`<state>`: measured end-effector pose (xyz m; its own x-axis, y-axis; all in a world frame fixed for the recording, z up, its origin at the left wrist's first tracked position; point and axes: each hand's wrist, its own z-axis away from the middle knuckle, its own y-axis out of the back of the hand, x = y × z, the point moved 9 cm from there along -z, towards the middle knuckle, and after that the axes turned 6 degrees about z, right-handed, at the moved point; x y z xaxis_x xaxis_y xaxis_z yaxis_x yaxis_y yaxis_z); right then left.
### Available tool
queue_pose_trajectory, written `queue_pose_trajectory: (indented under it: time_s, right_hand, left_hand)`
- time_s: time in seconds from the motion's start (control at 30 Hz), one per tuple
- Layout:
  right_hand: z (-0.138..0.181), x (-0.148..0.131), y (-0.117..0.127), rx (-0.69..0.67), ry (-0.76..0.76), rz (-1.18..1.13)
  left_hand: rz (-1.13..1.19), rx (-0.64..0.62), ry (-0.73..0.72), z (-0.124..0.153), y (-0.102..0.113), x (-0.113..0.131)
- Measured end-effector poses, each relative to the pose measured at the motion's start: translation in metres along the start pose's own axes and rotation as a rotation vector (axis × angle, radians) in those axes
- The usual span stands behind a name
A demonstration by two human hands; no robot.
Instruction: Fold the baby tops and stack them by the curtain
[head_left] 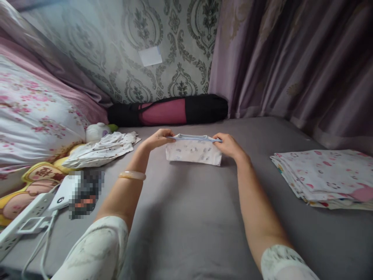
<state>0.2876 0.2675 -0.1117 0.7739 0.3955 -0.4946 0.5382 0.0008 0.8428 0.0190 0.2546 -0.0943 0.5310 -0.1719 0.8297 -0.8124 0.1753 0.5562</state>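
A small white printed garment [194, 151] with a pale blue edge lies folded on the grey bed sheet [186, 210], straight ahead of me. My left hand [159, 138] pinches its upper left corner. My right hand [227, 144] pinches its upper right corner. Both arms are stretched forward, and a pale bangle sits on my left wrist. The top edge of the garment is lifted slightly between the two hands.
A stack of folded printed cloths [323, 177] lies at the right. An unfolded white garment [101, 149] lies at the left, by a floral pillow [37, 112]. A black and pink roll bag [167, 111] rests against the wall. A white power strip [26, 221] is near left.
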Motion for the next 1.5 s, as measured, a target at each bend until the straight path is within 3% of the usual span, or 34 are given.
queue_pose_trajectory:
  time_s: [0.17,0.23,0.33,0.47,0.63,0.83,1.03,1.2,1.27,1.33,1.37,1.43,1.5]
  right_hand:
    - [0.004,-0.017,0.031,0.263,0.085,0.045]
    - [0.004,-0.023,0.028,0.256,0.121,0.124]
    - [0.004,-0.023,0.007,0.051,0.153,0.204]
    - [0.011,-0.013,-0.018,-0.268,0.111,0.133]
    - [0.026,-0.007,-0.045,-0.587,0.054,0.118]
    - [0.03,0.0,-0.066,-0.701,0.028,0.159]
    - [0.038,-0.006,-0.07,-0.805,0.032,0.067]
    - [0.034,-0.01,-0.061,-0.737,-0.01,0.026]
    - [0.025,-0.017,-0.059,-0.626,0.0,0.036]
    - [0.013,-0.031,-0.054,-0.421,0.043,0.078]
    - [0.009,-0.04,-0.053,-0.31,0.069,0.11]
    - [0.007,-0.056,-0.056,-0.143,0.092,0.184]
    - [0.012,-0.067,-0.076,-0.16,0.094,0.263]
  left_hand:
    - [-0.135,0.329,-0.21,0.009,0.022,0.027]
    - [-0.249,0.367,-0.251,0.015,0.017,0.029]
    - [-0.373,0.271,-0.262,0.026,-0.004,0.022]
    - [-0.449,0.088,-0.248,0.047,-0.033,0.005]
    - [-0.477,-0.048,-0.274,0.068,-0.056,-0.014]
    - [-0.496,-0.092,-0.288,0.077,-0.073,-0.033]
    - [-0.525,-0.121,-0.244,0.084,-0.078,-0.031]
    - [-0.593,-0.132,-0.061,0.082,-0.075,-0.026]
    - [-0.612,0.022,-0.003,0.076,-0.069,-0.021]
    - [-0.626,0.223,0.036,0.069,-0.065,-0.013]
    - [-0.631,0.289,0.049,0.066,-0.068,-0.01]
    - [-0.64,0.299,0.065,0.056,-0.085,-0.007]
    - [-0.64,0.258,0.09,0.046,-0.104,-0.008]
